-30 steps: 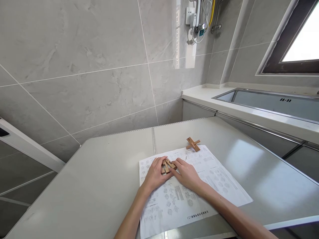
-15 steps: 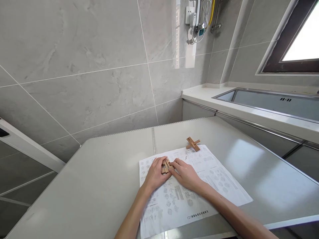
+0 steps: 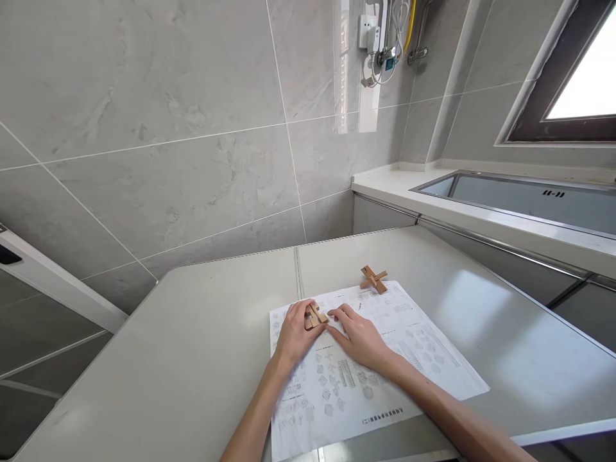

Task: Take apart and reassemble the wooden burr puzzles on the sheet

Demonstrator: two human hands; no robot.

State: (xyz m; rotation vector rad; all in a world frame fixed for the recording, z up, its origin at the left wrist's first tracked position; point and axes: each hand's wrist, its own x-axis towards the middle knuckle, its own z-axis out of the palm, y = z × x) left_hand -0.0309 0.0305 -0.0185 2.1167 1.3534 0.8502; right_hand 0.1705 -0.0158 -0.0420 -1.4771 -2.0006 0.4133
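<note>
A small wooden interlocking puzzle [image 3: 315, 317], built of notched pieces, rests over the printed sheet [image 3: 351, 385]. My left hand [image 3: 294, 330] is closed around its left side, with the thumb along the near edge. Just to the right of the puzzle is my right hand [image 3: 355, 333], its thumb and index finger apart and nothing seen between them; the fingertips are close to the puzzle's right edge. Beyond the sheet's far edge lies a second wooden piece, a cross of joined sticks [image 3: 374, 279].
Paper and puzzles lie on a pale table [image 3: 206, 346] with a seam across it. A counter with a metal sink [image 3: 510, 199] runs along the right. Grey tiled wall [image 3: 192, 128] stands behind, with an outlet [image 3: 367, 25] and cables.
My left hand has drawn the wooden puzzle slightly to the left. My right hand's fingers have come off it, leaving a small gap. The cross stays in place.
</note>
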